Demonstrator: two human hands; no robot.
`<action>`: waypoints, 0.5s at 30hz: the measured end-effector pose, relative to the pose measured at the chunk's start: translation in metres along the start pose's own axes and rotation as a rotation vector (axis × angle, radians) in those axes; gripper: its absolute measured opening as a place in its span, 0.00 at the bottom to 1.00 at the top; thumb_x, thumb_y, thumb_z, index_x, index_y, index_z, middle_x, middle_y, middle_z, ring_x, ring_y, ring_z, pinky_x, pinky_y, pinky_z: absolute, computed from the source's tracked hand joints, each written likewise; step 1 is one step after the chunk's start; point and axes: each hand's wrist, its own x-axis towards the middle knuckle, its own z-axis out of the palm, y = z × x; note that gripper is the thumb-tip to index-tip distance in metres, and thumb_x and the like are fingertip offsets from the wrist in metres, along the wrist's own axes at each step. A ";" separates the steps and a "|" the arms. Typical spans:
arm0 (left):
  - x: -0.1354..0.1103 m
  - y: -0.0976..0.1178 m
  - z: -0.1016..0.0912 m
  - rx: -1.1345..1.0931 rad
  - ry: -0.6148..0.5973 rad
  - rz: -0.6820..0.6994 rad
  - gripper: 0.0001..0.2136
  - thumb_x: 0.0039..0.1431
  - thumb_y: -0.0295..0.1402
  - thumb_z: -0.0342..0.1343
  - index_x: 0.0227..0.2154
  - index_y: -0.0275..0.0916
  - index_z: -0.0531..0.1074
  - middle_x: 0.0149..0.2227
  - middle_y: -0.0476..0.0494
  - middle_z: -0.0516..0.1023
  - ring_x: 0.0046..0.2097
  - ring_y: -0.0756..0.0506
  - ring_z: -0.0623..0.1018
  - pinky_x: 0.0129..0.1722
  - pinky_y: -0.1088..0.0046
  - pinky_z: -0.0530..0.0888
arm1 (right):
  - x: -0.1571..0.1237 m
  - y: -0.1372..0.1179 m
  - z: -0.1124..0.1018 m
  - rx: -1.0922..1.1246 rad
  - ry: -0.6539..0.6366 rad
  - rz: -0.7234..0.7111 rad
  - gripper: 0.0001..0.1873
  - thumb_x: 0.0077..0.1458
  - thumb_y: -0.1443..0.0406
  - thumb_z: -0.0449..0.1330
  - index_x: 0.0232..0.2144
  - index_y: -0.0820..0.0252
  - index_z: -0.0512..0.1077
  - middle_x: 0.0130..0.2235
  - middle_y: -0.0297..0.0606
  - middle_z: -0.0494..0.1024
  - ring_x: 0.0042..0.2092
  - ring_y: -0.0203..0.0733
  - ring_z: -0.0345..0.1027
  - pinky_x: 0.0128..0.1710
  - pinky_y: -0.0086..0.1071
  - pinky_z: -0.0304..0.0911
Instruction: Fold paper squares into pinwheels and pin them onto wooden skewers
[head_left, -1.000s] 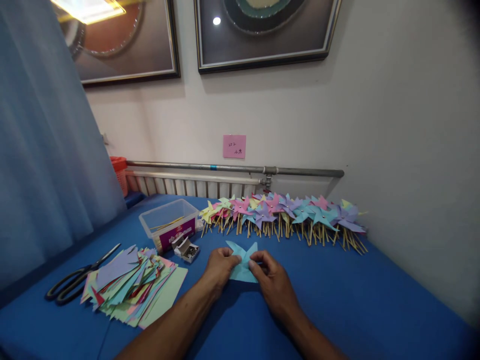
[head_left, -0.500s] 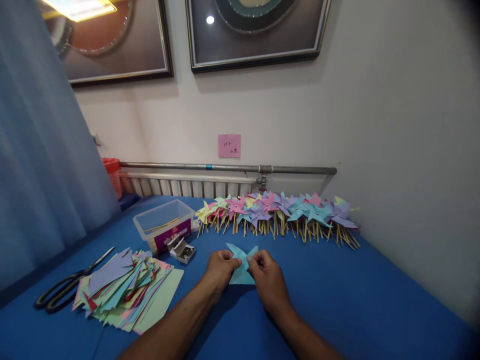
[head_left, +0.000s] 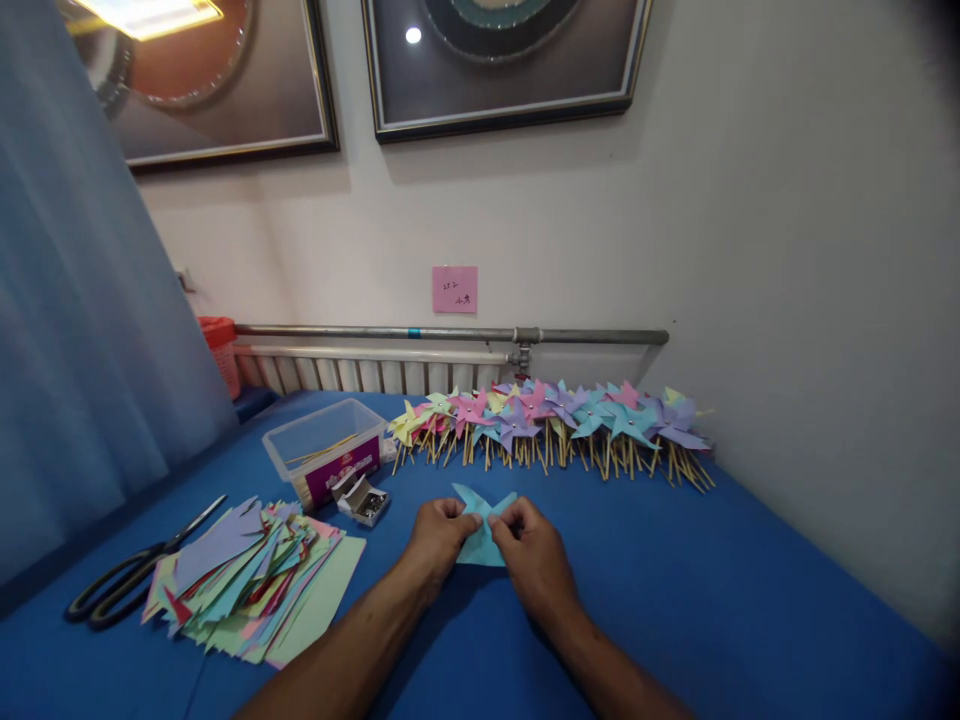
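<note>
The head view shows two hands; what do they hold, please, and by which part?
The blue paper: the left hand pinches it left of centre, the right hand right of centre.

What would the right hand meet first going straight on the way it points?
The light-blue pinwheel paper, which the right hand holds at its fingertips. Past that, probably the left part of the row of pinwheels; depth is hard to judge from this single view.
</note>
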 end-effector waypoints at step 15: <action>0.001 -0.001 -0.004 -0.097 -0.030 0.032 0.14 0.36 0.38 0.67 0.18 0.38 0.66 0.16 0.53 0.67 0.18 0.54 0.62 0.21 0.75 0.59 | 0.004 0.014 0.006 0.365 -0.072 0.051 0.25 0.50 0.57 0.64 0.50 0.53 0.65 0.33 0.32 0.78 0.30 0.41 0.71 0.30 0.32 0.65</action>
